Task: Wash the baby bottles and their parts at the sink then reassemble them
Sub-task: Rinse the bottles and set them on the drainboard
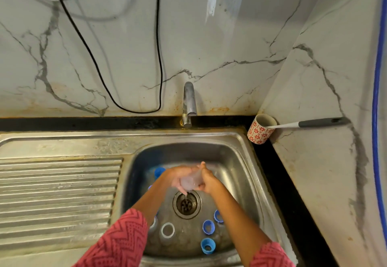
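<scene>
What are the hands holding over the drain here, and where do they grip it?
Both hands hold one clear bottle part between them; the left hand cups its left side, the right hand grips its right side. Blur hides which part it is.

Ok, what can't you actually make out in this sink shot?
Head view only:
- Clear part held between left hand and right hand: motion-blurred, which part unclear.
- Blue pieces behind the left forearm: mostly hidden.
- Brush head: inside the patterned cup.
</scene>
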